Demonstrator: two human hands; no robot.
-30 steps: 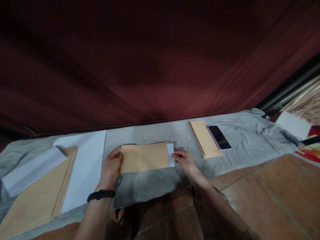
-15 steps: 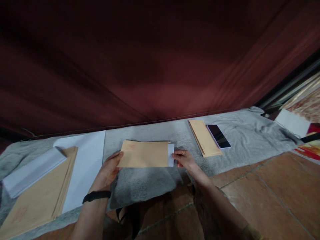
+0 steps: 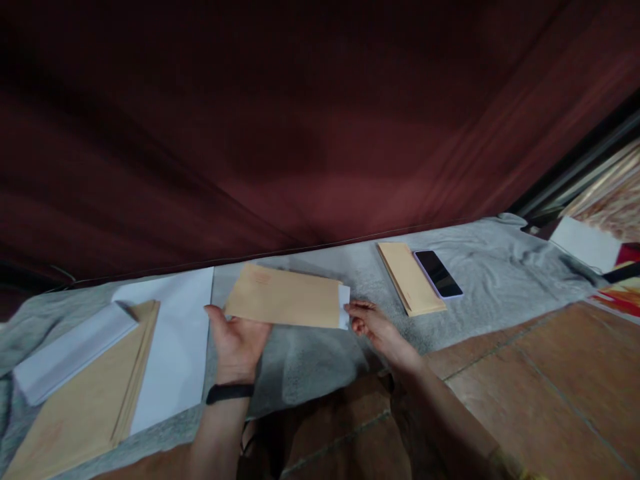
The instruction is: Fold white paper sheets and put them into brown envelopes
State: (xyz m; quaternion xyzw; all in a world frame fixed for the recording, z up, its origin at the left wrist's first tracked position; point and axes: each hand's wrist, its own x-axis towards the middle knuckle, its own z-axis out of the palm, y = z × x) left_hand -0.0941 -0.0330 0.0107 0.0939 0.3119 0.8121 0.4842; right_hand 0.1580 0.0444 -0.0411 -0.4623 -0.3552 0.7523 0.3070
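A tan envelope (image 3: 285, 297) is lifted off the grey cloth (image 3: 310, 360), tilted with its left end up. A white sheet (image 3: 344, 305) sticks out of its right end. My left hand (image 3: 237, 340) is palm up under the envelope's left part and supports it; a black band sits on that wrist. My right hand (image 3: 373, 323) pinches the right end where the white sheet shows.
At the left lie a stack of tan envelopes (image 3: 75, 400), a folded white paper (image 3: 70, 353) on it and a white sheet (image 3: 175, 347). To the right sit another envelope stack (image 3: 410, 277) and a dark phone (image 3: 439, 273). A dark red curtain (image 3: 300, 133) hangs behind; tiled floor (image 3: 525, 393) lies at the front right.
The envelope has risen off the cloth. My left hand has turned palm up and slid under it. My right hand has stayed at the right end.
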